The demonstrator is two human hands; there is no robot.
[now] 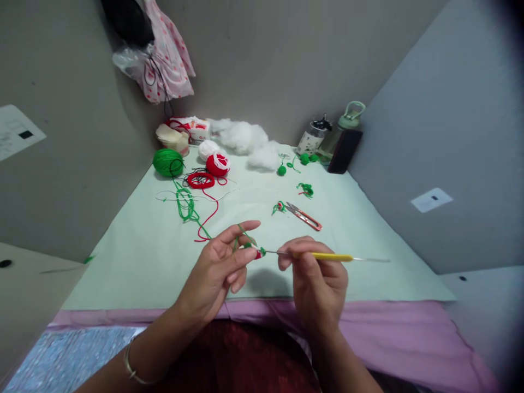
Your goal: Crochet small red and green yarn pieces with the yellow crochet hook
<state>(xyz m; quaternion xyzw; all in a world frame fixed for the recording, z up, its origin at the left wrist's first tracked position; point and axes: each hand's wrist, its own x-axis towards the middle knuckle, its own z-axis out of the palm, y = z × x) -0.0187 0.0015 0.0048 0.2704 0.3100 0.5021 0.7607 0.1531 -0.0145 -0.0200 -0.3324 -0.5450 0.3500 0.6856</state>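
no readable text, red-and-white packet (195,129) print blurred, wall sheet (432,200) markings too small

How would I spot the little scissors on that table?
Start at the big pale green sheet, then look just beyond the right hand holding the yellow-handled crochet hook. The snips lie flat there: the only metal blades with orange-red grips, among soft scraps of green and red yarn.
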